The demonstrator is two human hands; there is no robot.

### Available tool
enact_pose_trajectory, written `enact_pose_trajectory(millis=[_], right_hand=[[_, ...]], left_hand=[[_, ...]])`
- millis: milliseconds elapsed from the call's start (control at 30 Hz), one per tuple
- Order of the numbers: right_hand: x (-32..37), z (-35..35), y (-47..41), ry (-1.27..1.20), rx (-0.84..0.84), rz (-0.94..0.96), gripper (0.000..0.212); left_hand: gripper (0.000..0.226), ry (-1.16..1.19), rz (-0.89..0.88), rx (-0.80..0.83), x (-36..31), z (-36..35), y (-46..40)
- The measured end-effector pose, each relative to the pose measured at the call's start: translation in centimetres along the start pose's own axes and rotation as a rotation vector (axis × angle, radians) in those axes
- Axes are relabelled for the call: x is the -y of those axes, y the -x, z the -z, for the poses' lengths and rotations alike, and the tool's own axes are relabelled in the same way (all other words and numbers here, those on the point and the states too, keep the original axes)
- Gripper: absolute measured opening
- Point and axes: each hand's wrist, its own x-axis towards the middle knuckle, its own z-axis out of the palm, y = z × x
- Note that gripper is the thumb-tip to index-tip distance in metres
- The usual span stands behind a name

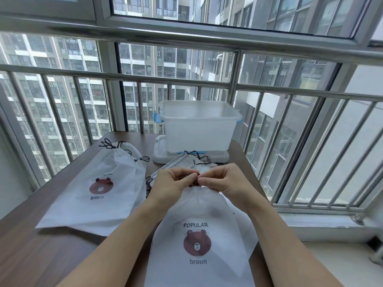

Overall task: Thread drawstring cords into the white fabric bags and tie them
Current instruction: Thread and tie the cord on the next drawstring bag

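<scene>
A white fabric bag [199,216] printed with a brown bear lies in front of me on the brown table [31,235], its mouth gathered. My left hand [174,183] and my right hand [226,179] meet at that gathered mouth. Both pinch the dark drawstring cord [196,175], which shows only as a short piece between the fingertips. To the left lies a stack of similar bags [97,191] with their dark cords [116,145] tied at the top. More bags with cords [194,160] lie beyond my hands.
A translucent plastic bin [199,125] stands on its lid [159,150] at the table's far edge. Metal window railings [310,141] run behind and to the right, with a sill [323,222] beside the table's right edge.
</scene>
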Motion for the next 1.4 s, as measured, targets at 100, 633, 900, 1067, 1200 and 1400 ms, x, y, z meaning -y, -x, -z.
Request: enact_pose_trajectory(millis=[100, 633, 900, 1067, 1200, 1400], right_hand=[[-0.1, -0.5, 0.0, -0.022, -0.059, 0.001, 0.012], [-0.8, -0.7, -0.5, 0.224, -0.109, 0.064, 0.013], [-1.5, -1.3, -0.8, 0.575, -0.19, 0.19, 0.023], [-1.3, -1.5, -1.1, 0.441, -0.019, 0.186, 0.013], [-1.0, -0.2, -0.8, 0.19, 0.02, 0.073, 0.011], [-1.0, 0.9, -0.4, -0.048, 0.093, -0.153, 0.007]], left_hand=[[0.011, -0.019, -0.005, 0.005, 0.0, 0.0, 0.0], [0.016, -0.254, -0.181, -0.009, -0.4, 0.6, 0.0], [0.02, -0.446, -0.351, 0.025, -0.5, 0.2, 0.2], [0.016, -0.327, -0.3, 0.023, -0.2, 0.4, -0.2], [0.018, -0.294, -0.294, 0.034, -0.2, 0.4, -0.2], [0.015, -0.265, -0.279, 0.064, -0.3, 0.2, 0.0]])
